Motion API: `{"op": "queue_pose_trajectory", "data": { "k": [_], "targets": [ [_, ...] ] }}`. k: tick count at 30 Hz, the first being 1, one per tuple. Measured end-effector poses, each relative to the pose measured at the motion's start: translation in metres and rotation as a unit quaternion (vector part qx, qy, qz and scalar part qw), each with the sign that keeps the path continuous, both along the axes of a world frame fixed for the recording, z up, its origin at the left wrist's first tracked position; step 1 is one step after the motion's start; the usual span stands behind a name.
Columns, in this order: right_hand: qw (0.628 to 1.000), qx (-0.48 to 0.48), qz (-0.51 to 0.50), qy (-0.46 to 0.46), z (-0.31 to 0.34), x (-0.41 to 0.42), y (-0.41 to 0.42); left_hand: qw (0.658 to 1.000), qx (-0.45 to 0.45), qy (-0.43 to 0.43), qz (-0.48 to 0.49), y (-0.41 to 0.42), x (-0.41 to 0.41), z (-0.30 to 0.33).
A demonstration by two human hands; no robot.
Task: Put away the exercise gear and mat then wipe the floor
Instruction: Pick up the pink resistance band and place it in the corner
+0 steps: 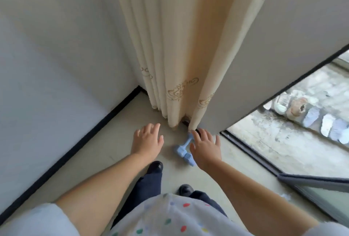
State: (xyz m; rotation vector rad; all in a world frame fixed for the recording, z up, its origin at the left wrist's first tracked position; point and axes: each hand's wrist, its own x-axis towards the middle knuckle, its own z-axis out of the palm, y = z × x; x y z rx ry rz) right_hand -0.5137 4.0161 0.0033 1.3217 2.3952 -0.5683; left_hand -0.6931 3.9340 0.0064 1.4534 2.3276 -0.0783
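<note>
A light blue roller with ribbed wheels and a short handle (pixel 184 149) lies on the pale floor in the corner, just below the curtain hem. My right hand (pixel 206 148) reaches out over it with fingers spread and straight, partly covering its right side; it holds nothing. My left hand (pixel 148 141) is stretched forward to the left of the roller, fingers relaxed and empty. No mat is in view.
A cream curtain with gold patterns (pixel 177 56) hangs in the corner. White walls with a black skirting (pixel 79 147) run along the left. A sliding glass door track (pixel 251 157) is on the right, with shoes (pixel 328 126) outside. My black shoes (pixel 155 166) stand below.
</note>
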Motion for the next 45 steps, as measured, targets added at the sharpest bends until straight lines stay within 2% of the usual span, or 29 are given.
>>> {"op": "queue_pose_trajectory", "data": {
  "k": [4,9,14,18,20,24,29,32,38,42,45],
  "targets": [
    [0.988,0.024,0.152,0.003,0.004,-0.003,0.01,0.987,-0.009,0.013,0.159,-0.049,0.02,0.003],
    [0.952,0.039,0.304,0.004,0.01,-0.02,-0.014,0.959,0.026,0.025,0.281,-0.119,0.067,0.015],
    [0.885,0.041,0.463,0.037,0.019,-0.045,-0.085,0.883,0.024,0.026,0.468,-0.212,0.122,0.025],
    [0.809,0.022,0.584,0.066,0.031,-0.042,-0.165,0.807,0.036,0.078,0.584,-0.289,0.172,0.04],
    [0.772,0.016,0.631,0.081,0.038,-0.03,-0.204,0.769,0.016,0.074,0.634,-0.321,0.203,0.05],
    [0.716,0.007,0.692,0.091,0.046,0.013,-0.269,0.71,0.028,0.098,0.697,-0.371,0.279,0.051],
    [0.682,0.006,0.726,0.092,0.043,0.097,-0.34,0.69,-0.011,0.098,0.717,-0.424,0.394,0.046],
    [0.659,-0.002,0.746,0.092,0.039,0.162,-0.386,0.659,-0.009,0.103,0.745,-0.459,0.47,0.048],
    [0.532,-0.032,0.841,0.09,0.045,0.282,-0.486,0.528,-0.015,0.07,0.846,-0.518,0.624,0.052],
    [0.45,-0.045,0.885,0.107,0.05,0.33,-0.55,0.446,-0.02,0.062,0.893,-0.557,0.684,0.054],
    [0.391,-0.036,0.913,0.109,0.046,0.347,-0.593,0.417,-0.026,0.058,0.907,-0.588,0.703,0.049]
  ]
}}
